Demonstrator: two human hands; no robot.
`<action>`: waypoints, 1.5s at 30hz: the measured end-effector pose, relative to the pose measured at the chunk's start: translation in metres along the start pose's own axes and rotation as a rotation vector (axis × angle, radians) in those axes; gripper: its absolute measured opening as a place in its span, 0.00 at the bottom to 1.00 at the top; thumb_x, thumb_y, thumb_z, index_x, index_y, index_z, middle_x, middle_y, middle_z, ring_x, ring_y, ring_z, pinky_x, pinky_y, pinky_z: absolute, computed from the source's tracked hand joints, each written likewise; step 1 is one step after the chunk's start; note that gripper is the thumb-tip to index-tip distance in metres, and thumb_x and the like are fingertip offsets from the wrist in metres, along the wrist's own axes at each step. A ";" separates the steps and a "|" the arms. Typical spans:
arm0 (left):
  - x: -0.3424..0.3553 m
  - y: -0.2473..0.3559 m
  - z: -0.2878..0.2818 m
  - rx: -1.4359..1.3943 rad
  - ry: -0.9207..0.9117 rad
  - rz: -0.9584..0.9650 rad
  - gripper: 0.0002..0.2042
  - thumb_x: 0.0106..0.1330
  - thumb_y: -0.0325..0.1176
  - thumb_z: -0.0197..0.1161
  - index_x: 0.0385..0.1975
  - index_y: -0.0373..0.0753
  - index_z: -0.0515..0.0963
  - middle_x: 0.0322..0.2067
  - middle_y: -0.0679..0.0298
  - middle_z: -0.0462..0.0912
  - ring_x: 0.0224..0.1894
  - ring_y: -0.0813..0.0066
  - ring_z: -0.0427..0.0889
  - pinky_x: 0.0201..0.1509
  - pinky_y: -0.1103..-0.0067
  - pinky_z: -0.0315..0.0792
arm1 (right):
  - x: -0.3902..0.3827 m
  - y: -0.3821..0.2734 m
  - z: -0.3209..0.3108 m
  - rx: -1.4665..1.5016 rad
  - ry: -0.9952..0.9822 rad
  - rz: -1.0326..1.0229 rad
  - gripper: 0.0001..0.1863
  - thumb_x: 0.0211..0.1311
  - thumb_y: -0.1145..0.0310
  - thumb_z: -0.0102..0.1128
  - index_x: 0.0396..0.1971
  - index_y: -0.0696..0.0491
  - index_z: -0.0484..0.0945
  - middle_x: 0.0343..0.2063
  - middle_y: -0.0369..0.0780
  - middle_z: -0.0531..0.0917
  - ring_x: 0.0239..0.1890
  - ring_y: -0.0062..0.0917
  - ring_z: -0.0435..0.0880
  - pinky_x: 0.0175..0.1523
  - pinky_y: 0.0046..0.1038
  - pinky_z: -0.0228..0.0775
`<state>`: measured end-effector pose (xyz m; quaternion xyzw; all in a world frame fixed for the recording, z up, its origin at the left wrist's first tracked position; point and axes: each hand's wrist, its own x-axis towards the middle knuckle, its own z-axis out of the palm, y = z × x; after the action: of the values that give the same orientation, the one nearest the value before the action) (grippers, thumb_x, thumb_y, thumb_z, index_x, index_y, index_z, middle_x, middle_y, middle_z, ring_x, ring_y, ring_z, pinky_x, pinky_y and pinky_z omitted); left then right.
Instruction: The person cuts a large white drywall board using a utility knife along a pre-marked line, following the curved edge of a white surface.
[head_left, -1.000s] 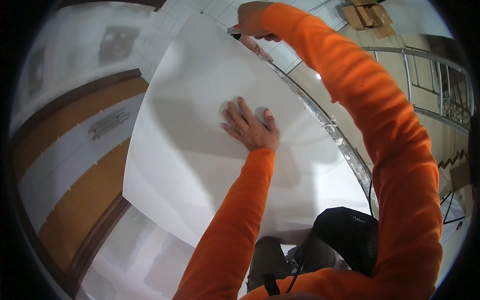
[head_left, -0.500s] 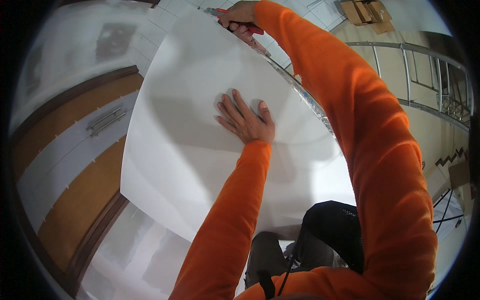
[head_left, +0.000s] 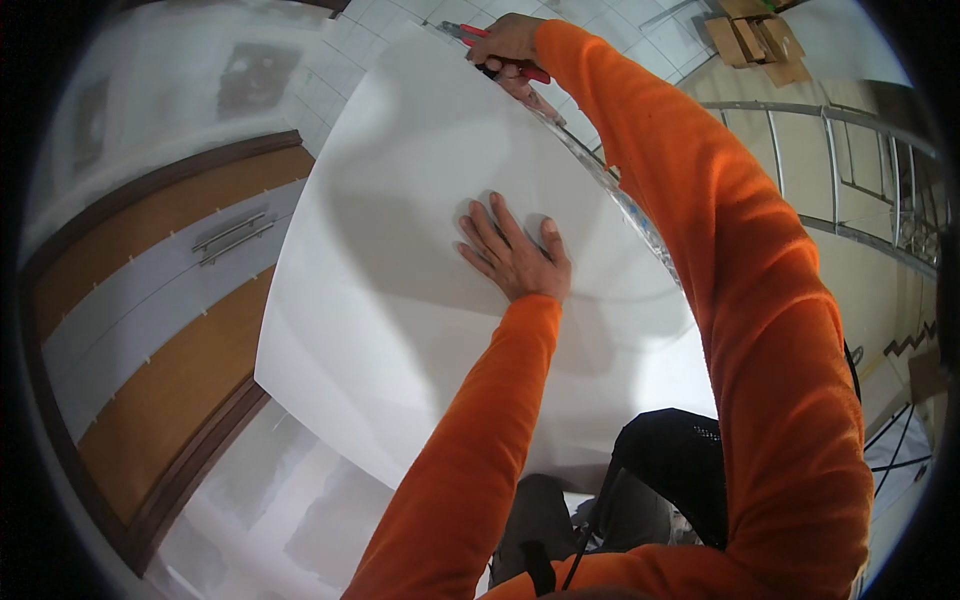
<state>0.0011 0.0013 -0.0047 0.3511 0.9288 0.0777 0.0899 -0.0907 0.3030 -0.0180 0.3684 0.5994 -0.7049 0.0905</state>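
1. My right hand (head_left: 507, 42) is closed around a red-handled tool (head_left: 537, 75), its metal tip poking out to the left of my fingers, at the sheet's far corner.
2. The white sheet (head_left: 400, 190) spreads from just under that grip back toward my body.
3. My left hand (head_left: 518, 255) lies on it, nearer me, fingers spread and palm down, gripping nothing.
4. Touching or just under my right fingers is a pinkish, smeared piece (head_left: 530, 97); I cannot tell what it is.
5. A spattered metal strip (head_left: 645, 228) runs along the sheet's edge from near that grip toward me, partly blocked by my orange sleeve (head_left: 740, 260).
6. Right of my grip, well apart, are cardboard boxes (head_left: 752, 42), with a metal frame (head_left: 833, 170) nearer me.
7. Left of both hands, beyond the sheet, is a brown-and-grey panel (head_left: 185, 365) with two bar handles (head_left: 233, 238).
8. Closer to my body than either hand, a black mesh item (head_left: 672, 460) covers part of the sheet.
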 end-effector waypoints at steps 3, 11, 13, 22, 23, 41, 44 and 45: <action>0.000 0.001 -0.002 -0.004 -0.020 -0.013 0.37 0.70 0.47 0.52 0.74 0.38 0.48 0.73 0.44 0.45 0.76 0.40 0.37 0.75 0.45 0.30 | -0.002 -0.006 0.000 0.006 0.001 -0.012 0.09 0.49 0.64 0.64 0.21 0.53 0.76 0.15 0.31 0.73 0.14 0.17 0.66 0.24 0.26 0.62; 0.000 0.001 -0.001 -0.013 -0.034 -0.019 0.37 0.70 0.49 0.50 0.74 0.37 0.47 0.73 0.44 0.44 0.77 0.41 0.36 0.75 0.45 0.29 | -0.009 -0.018 0.012 -0.275 0.069 -0.025 0.07 0.53 0.70 0.56 0.21 0.58 0.77 0.18 0.38 0.79 0.17 0.24 0.76 0.27 0.29 0.72; 0.001 -0.001 0.000 -0.018 -0.030 -0.016 0.37 0.70 0.51 0.50 0.74 0.38 0.47 0.73 0.45 0.44 0.77 0.41 0.36 0.75 0.44 0.30 | -0.017 -0.018 0.021 -0.169 0.176 0.022 0.08 0.54 0.71 0.53 0.23 0.59 0.78 0.19 0.42 0.81 0.19 0.27 0.81 0.29 0.30 0.75; 0.000 -0.014 -0.004 -0.010 0.018 -0.009 0.37 0.70 0.51 0.51 0.74 0.39 0.48 0.73 0.46 0.45 0.76 0.40 0.38 0.75 0.44 0.31 | -0.032 0.000 0.026 -0.373 0.214 -0.101 0.11 0.64 0.66 0.51 0.32 0.60 0.76 0.20 0.43 0.83 0.16 0.32 0.81 0.27 0.33 0.76; 0.001 -0.006 0.000 -0.031 0.009 0.000 0.37 0.70 0.51 0.51 0.74 0.39 0.48 0.73 0.46 0.45 0.76 0.40 0.38 0.75 0.44 0.31 | -0.020 0.003 0.010 -0.384 0.230 -0.085 0.11 0.64 0.66 0.51 0.32 0.60 0.76 0.20 0.43 0.83 0.16 0.32 0.81 0.27 0.33 0.76; -0.001 -0.002 0.008 0.030 0.089 0.060 0.35 0.70 0.48 0.52 0.72 0.37 0.51 0.71 0.43 0.49 0.75 0.38 0.45 0.73 0.42 0.40 | -0.304 0.145 0.064 -0.777 0.518 -0.093 0.17 0.68 0.70 0.51 0.55 0.52 0.67 0.26 0.48 0.84 0.26 0.46 0.84 0.31 0.45 0.76; 0.001 -0.004 0.008 0.019 0.103 0.074 0.36 0.70 0.48 0.52 0.72 0.36 0.51 0.71 0.42 0.49 0.75 0.38 0.44 0.73 0.42 0.39 | -0.298 0.144 0.074 -0.834 0.546 -0.085 0.17 0.66 0.71 0.52 0.54 0.53 0.67 0.26 0.47 0.83 0.26 0.45 0.84 0.31 0.43 0.77; 0.001 -0.005 0.008 0.004 0.102 0.079 0.36 0.70 0.48 0.52 0.72 0.35 0.50 0.71 0.42 0.49 0.75 0.37 0.42 0.73 0.41 0.37 | -0.295 0.142 0.075 -0.829 0.545 -0.083 0.17 0.66 0.71 0.52 0.54 0.53 0.67 0.26 0.47 0.83 0.26 0.45 0.84 0.31 0.43 0.77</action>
<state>-0.0009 -0.0011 -0.0138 0.3834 0.9176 0.0973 0.0384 0.1689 0.1045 0.0574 0.4481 0.8452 -0.2885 0.0415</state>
